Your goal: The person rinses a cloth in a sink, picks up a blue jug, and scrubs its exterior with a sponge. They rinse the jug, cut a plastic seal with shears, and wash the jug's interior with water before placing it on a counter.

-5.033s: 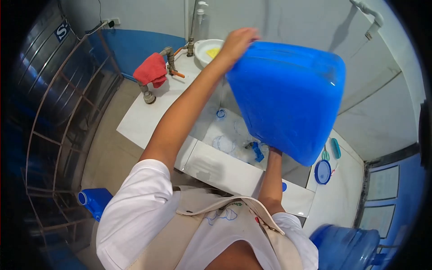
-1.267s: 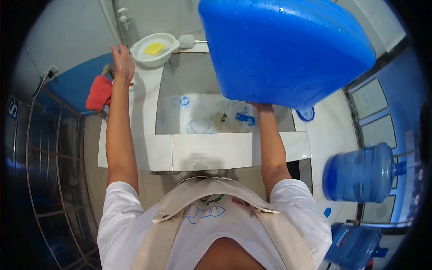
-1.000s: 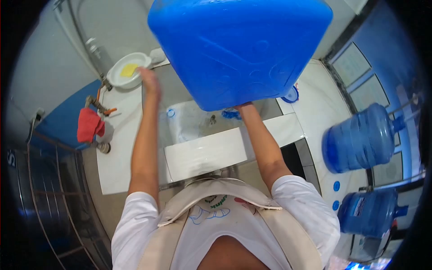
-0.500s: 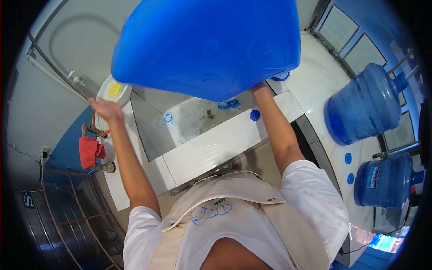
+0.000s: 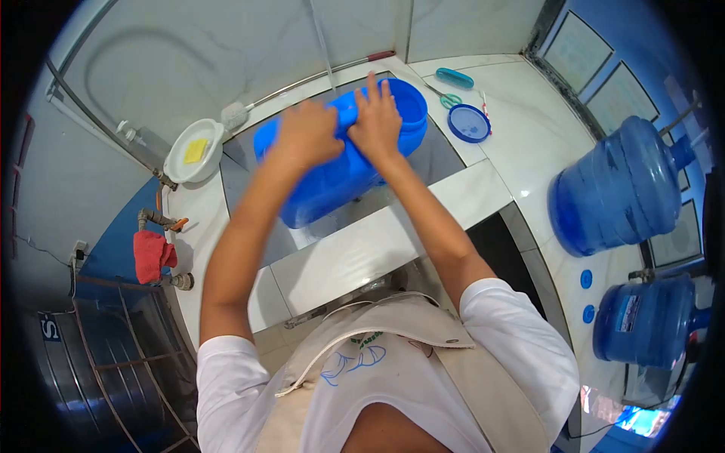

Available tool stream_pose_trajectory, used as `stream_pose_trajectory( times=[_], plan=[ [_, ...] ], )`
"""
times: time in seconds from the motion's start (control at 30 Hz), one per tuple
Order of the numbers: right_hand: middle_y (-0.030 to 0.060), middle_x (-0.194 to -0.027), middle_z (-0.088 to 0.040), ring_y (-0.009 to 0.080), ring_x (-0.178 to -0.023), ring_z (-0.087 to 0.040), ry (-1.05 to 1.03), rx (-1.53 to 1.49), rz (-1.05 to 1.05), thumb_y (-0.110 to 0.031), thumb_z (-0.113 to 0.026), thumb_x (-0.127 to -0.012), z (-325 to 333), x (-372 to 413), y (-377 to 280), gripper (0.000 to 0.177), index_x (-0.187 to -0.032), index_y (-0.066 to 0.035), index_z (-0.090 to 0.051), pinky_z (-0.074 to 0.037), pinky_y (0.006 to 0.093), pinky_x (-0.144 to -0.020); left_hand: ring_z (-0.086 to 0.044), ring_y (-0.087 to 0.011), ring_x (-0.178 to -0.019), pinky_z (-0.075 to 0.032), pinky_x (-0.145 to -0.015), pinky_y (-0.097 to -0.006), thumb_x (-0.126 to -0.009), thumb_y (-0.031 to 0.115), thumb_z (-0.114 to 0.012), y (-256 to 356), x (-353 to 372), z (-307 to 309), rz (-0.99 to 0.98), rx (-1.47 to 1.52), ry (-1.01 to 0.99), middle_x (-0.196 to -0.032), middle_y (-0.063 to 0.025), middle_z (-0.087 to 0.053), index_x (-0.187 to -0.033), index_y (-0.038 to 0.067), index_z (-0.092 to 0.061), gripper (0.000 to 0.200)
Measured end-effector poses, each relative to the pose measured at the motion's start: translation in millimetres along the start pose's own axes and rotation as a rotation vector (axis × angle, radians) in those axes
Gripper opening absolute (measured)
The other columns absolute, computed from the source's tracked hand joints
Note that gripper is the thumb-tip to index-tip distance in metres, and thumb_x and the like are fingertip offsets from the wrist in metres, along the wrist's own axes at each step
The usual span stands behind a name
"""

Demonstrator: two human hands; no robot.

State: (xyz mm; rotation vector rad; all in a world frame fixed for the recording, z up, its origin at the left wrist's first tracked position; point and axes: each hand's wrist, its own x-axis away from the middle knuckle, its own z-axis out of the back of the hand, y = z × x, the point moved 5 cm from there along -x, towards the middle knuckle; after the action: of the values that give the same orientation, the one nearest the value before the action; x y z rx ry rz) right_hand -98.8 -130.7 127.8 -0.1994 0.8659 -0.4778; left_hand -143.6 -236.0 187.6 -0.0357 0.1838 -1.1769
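A blue plastic jug (image 5: 321, 189) with a wide round mouth and a handle on top is down in the sink (image 5: 445, 160), tilted, its mouth at the far right. My left hand (image 5: 306, 136) is over the jug beside its handle, curled and blurred by motion. My right hand (image 5: 375, 124) rests on the jug between the handle and the mouth, its fingers stretched out and apart. To the right of the mouth, a round blue lid (image 5: 469, 123) lies on the counter. The jug hides most of the sink's floor.
A white basin (image 5: 181, 167) with a yellow sponge (image 5: 195, 150) stands at the left. A long-handled brush (image 5: 302, 81) lies along the back wall. Green-handled scissors (image 5: 451, 100) lie near the lid. Large water bottles (image 5: 612, 189) stand at the right. A red cloth (image 5: 154, 255) hangs on the left.
The jug has come down from in front of me into the sink, now showing its mouth and handle. Both hands have moved onto its top; my left hand was apart from it, fingers spread.
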Motion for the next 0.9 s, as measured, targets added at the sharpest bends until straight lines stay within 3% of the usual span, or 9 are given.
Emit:
stream_pose_trajectory(
  times=[0.07, 0.27, 0.43, 0.5, 0.57, 0.6, 0.7, 0.8, 0.9],
  plan=[
    [0.0177, -0.137, -0.032, 0.0384, -0.123, -0.034, -0.013, 0.076, 0.112, -0.011, -0.063, -0.060, -10.0, 16.5, -9.2, 0.054, -0.113, -0.006, -0.056, -0.032, 0.0485, -0.097, -0.059, -0.0392, -0.069, -0.047, -0.061, -0.0480, -0.068, 0.018, -0.060, -11.1, -13.7, -60.2, 0.113, 0.185, 0.112, -0.075, -0.0190, -0.061, -0.087, 0.004, -0.053, 0.024],
    [0.0202, -0.123, -0.040, 0.0373, -0.112, -0.040, -0.359, -0.159, 0.337, -0.022, -0.066, -0.071, 49.7, 88.3, 31.0, 0.054, -0.119, -0.006, -0.048, -0.031, 0.0523, -0.092, -0.059, -0.0366, -0.065, -0.047, -0.057, -0.0467, -0.073, 0.024, -0.060, -46.6, 45.2, -129.5, 0.261, 0.294, 0.179, -0.071, -0.0188, -0.061, -0.084, 0.006, -0.053, 0.023],
    [0.0173, -0.113, -0.046, 0.0296, -0.100, -0.046, -0.744, -0.182, 0.411, -0.025, -0.061, -0.076, 8.7, 155.3, 136.7, 0.032, -0.103, -0.009, -0.056, -0.040, 0.0364, -0.078, -0.060, -0.0341, -0.064, -0.047, -0.056, -0.0437, -0.072, 0.025, -0.062, -42.1, 77.3, -147.9, 0.321, 0.325, 0.130, -0.071, -0.0164, -0.061, -0.083, 0.006, -0.053, 0.023],
    [0.0170, -0.095, -0.054, 0.0250, -0.084, -0.052, -0.511, -0.246, 0.297, -0.030, -0.055, -0.083, -22.9, 109.3, 164.1, 0.025, -0.088, -0.006, -0.058, -0.042, 0.0321, -0.067, -0.060, -0.0334, -0.064, -0.047, -0.056, -0.0425, -0.072, 0.025, -0.063, -35.5, 78.2, -147.5, 0.295, 0.335, 0.142, -0.070, -0.0154, -0.061, -0.082, 0.006, -0.053, 0.023],
    [0.0096, -0.074, -0.055, 0.0180, -0.069, -0.053, -0.600, -0.471, -0.342, -0.036, -0.047, -0.089, -57.6, 30.3, 167.8, 0.036, -0.079, -0.003, -0.055, -0.044, 0.0301, -0.062, -0.059, -0.0320, -0.062, -0.047, -0.055, -0.0407, -0.071, 0.024, -0.064, -26.0, 76.3, -143.3, 0.161, 0.372, 0.177, -0.069, -0.0134, -0.061, -0.082, 0.007, -0.054, 0.023],
    [0.0045, -0.065, -0.054, 0.0141, -0.059, -0.052, -0.588, -0.975, -0.596, -0.041, -0.044, -0.090, -89.6, 4.2, 159.8, 0.041, -0.078, -0.003, -0.055, -0.042, 0.0265, -0.055, -0.059, -0.0305, -0.063, -0.047, -0.057, -0.0398, -0.069, 0.022, -0.064, -27.7, 75.4, -143.9, 0.226, 0.354, 0.089, -0.069, -0.0131, -0.060, -0.080, 0.007, -0.054, 0.021],
    [0.0103, -0.083, -0.052, 0.0177, -0.069, -0.053, -0.759, -1.510, -0.996, -0.028, -0.051, -0.088, -165.8, -51.7, 104.9, 0.028, -0.084, 0.000, -0.053, -0.052, 0.0284, -0.062, -0.059, -0.0319, -0.067, -0.045, -0.059, -0.0415, -0.067, 0.021, -0.064, -39.1, 87.7, -146.1, 0.255, 0.366, 0.074, -0.072, -0.0135, -0.060, -0.078, 0.007, -0.056, 0.019],
    [0.0122, -0.089, -0.049, 0.0202, -0.076, -0.054, -0.896, -1.565, -0.840, -0.017, -0.053, -0.087, -243.2, -66.4, 71.2, 0.018, -0.090, 0.001, -0.051, -0.055, 0.0323, -0.064, -0.059, -0.0295, -0.068, -0.046, -0.060, -0.0392, -0.068, 0.021, -0.062, -46.0, 103.7, -150.3, 0.323, 0.413, 0.066, -0.072, -0.0118, -0.062, -0.077, 0.008, -0.058, 0.017],
    [0.0095, -0.081, -0.050, 0.0195, -0.073, -0.055, -0.838, -1.378, -1.036, -0.003, -0.049, -0.084, -277.5, -55.9, 65.0, 0.003, -0.086, -0.001, -0.051, -0.055, 0.0331, -0.066, -0.060, -0.0299, -0.068, -0.046, -0.060, -0.0387, -0.068, 0.021, -0.062, -42.4, 110.0, -157.0, 0.384, 0.426, 0.028, -0.075, -0.0105, -0.063, -0.079, 0.008, -0.059, 0.017]
  ],
)
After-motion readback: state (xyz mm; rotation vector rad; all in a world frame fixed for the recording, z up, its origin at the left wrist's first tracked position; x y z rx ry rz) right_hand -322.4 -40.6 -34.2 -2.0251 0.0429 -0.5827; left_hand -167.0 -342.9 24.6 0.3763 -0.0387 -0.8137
